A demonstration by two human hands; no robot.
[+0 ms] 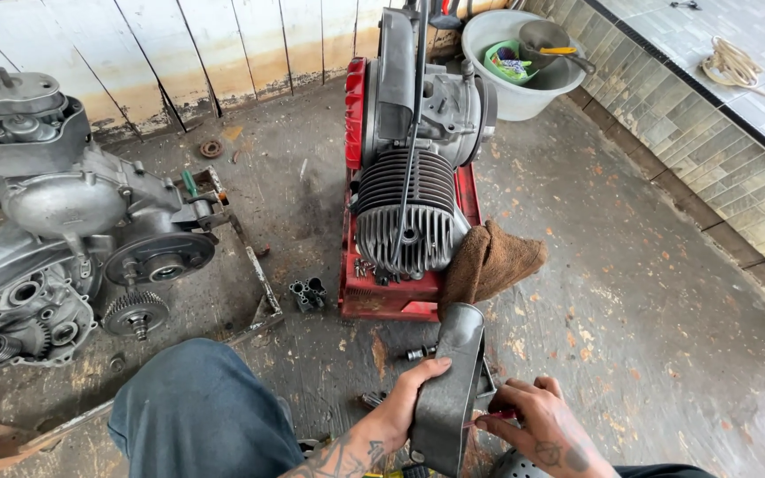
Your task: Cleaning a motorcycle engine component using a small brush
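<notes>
Left hand (409,389) gripped the grey metal cover (450,389) upright; right hand (542,425) pinched a red-handled tool (493,416) against it, near the finned engine (413,195) on its red tray (382,296).

Left hand (406,400) curling around something, fingers wrapping over top, tattooed forearm angling up from below — right hand (537,423) lying palm-down just beside, fingertips pinching inward, knuckles bending.

Finned engine (405,208), brown rag (489,261), white bucket (515,93)
</notes>
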